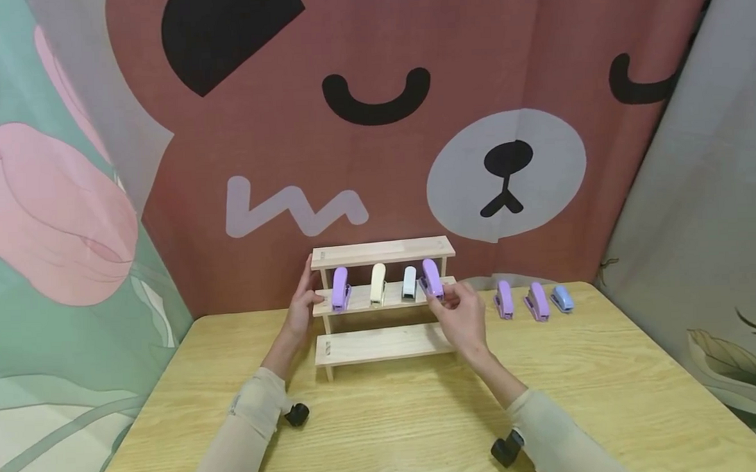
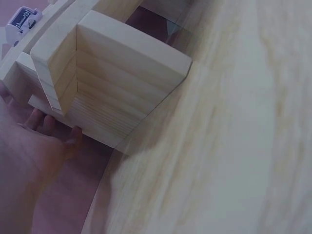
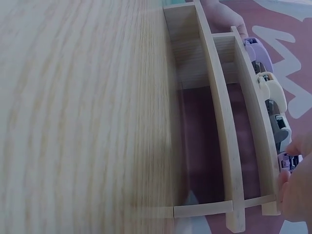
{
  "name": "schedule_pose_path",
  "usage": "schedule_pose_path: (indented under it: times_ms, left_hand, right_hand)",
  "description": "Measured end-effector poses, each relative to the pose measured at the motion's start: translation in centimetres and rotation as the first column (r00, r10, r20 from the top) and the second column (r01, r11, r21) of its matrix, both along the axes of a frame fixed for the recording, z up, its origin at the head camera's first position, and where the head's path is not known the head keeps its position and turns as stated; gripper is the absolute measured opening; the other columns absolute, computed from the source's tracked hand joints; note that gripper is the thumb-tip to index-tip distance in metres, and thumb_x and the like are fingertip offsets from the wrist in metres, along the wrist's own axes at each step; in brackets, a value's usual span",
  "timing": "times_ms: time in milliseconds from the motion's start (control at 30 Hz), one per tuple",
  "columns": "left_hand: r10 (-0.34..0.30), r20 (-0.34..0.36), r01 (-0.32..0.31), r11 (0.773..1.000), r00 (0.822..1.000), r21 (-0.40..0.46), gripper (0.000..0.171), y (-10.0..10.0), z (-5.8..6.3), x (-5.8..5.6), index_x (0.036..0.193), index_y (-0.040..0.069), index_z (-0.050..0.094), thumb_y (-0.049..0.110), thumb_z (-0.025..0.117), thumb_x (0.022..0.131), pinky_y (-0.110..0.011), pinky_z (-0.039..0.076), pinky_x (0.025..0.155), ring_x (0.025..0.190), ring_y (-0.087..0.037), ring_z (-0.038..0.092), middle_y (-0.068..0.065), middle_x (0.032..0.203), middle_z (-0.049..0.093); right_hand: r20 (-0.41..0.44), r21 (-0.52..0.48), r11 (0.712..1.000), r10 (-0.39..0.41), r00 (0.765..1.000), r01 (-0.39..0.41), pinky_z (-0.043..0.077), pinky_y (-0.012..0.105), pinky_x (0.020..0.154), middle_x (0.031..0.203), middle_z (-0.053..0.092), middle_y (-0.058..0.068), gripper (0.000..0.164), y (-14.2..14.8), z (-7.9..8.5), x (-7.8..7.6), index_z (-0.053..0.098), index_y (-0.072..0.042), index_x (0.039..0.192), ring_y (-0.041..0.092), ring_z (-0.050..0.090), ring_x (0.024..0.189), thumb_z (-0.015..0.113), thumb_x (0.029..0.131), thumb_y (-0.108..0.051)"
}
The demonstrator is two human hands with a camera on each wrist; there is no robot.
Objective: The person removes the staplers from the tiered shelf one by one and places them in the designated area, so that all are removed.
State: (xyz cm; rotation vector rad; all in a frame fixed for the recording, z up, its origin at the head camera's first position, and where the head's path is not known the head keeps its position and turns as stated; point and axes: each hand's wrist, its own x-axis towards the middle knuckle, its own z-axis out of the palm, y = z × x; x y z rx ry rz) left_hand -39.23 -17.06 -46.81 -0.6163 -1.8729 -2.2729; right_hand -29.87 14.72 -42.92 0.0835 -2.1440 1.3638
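Note:
A three-tier wooden shelf (image 1: 382, 344) stands on the table. Its middle tier bears a row: a purple stapler (image 1: 340, 289), a cream stapler (image 1: 377, 283), a pale blue stapler (image 1: 409, 282) and another purple stapler (image 1: 432, 277) at the right end. My right hand (image 1: 465, 316) pinches that right-end purple stapler between thumb and fingers; in the right wrist view the hand (image 3: 298, 190) partly covers it. My left hand (image 1: 301, 311) grips the shelf's left side, thumb at the middle tier's end. In the left wrist view its fingertips (image 2: 74, 136) touch the wood.
On the table right of the shelf stand two purple staplers (image 1: 504, 300) (image 1: 536, 301) and a blue stapler (image 1: 562, 298). A printed curtain (image 1: 375, 166) hangs right behind the table (image 1: 385, 430). The shelf's top tier (image 1: 385, 251) and bottom tier bear no staplers.

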Motion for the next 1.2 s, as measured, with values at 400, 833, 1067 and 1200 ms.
schedule_pose_path:
  times_ms: [400,833,1067,1200]
  left_hand:
    - [0.074,-0.016,-0.074,0.997,0.997,-0.018,0.091,0.1,-0.2,0.4,0.164,0.034,0.022,-0.004,0.044,0.084,-0.043,0.027,0.105,0.145,-0.029,0.024,-0.016,0.159,0.032]
    - [0.045,-0.018,-0.046,0.998,0.999,-0.041,0.09,0.1,0.0,0.5,0.165,0.032,0.016,-0.004,0.043,0.087,-0.052,0.016,0.112,0.149,-0.026,0.016,-0.007,0.165,0.023]
    - [0.029,-0.008,-0.029,0.997,1.0,-0.077,0.088,0.0,1.5,1.9,0.166,0.023,0.012,-0.006,0.043,0.089,-0.054,0.017,0.112,0.151,-0.03,0.012,-0.006,0.168,0.014]
    - [0.027,-0.024,-0.029,0.996,0.999,-0.082,0.088,0.1,2.4,2.7,0.165,0.018,0.012,-0.005,0.044,0.087,-0.054,0.018,0.112,0.15,-0.038,0.011,-0.012,0.167,0.016]
  right_hand:
    - [0.002,-0.015,1.0,-0.011,1.0,0.011,0.046,0.027,0.067,0.09,0.06,0.012,0.022,0.3,0.7,0.7,0.072,0.002,0.095,0.022,0.056,0.076,0.084,0.081,-0.01]
    - [-0.084,-0.01,0.999,-0.044,0.996,0.044,0.044,0.025,0.065,0.088,0.06,0.01,0.018,1.5,0.9,1.6,0.073,0.0,0.09,0.021,0.057,0.073,0.085,0.081,-0.009]
    - [-0.089,0.01,0.999,-0.047,0.995,0.048,0.044,0.022,0.066,0.09,0.061,0.013,0.019,3.0,0.6,2.1,0.072,0.002,0.092,0.021,0.057,0.074,0.083,0.082,-0.008]
    - [-0.077,0.015,0.999,-0.051,0.996,0.052,0.043,0.021,0.064,0.089,0.06,0.013,0.02,4.1,0.5,2.6,0.071,0.004,0.094,0.022,0.056,0.074,0.083,0.084,-0.009]
